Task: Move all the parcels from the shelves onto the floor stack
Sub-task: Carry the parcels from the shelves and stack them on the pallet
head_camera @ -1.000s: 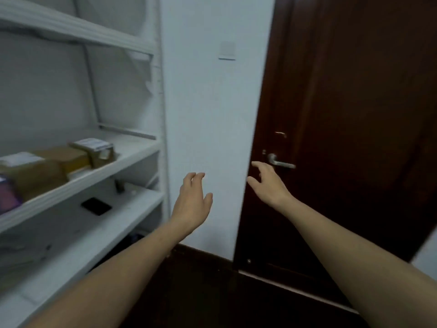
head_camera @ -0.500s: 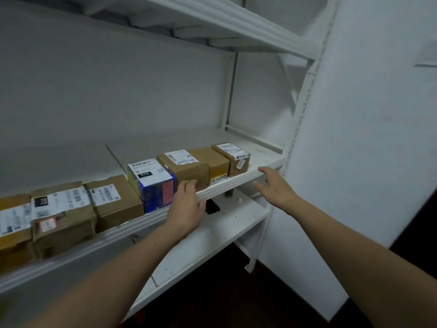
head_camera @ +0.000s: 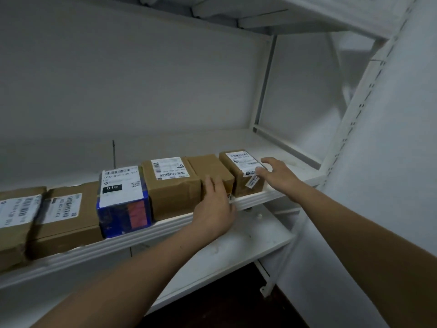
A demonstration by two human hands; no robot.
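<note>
Parcels are standing in a row along the front edge of the middle shelf [head_camera: 165, 227]. They are brown cardboard boxes with white barcode labels, and one blue parcel [head_camera: 123, 209] with a pink patch. Second to the right of the blue parcel, the left hand [head_camera: 215, 209] is resting with straight fingers on a plain brown parcel [head_camera: 210, 169]. Further right, the right hand [head_camera: 279, 176], fingers spread, is touching the last labelled parcel [head_camera: 236, 176].
</note>
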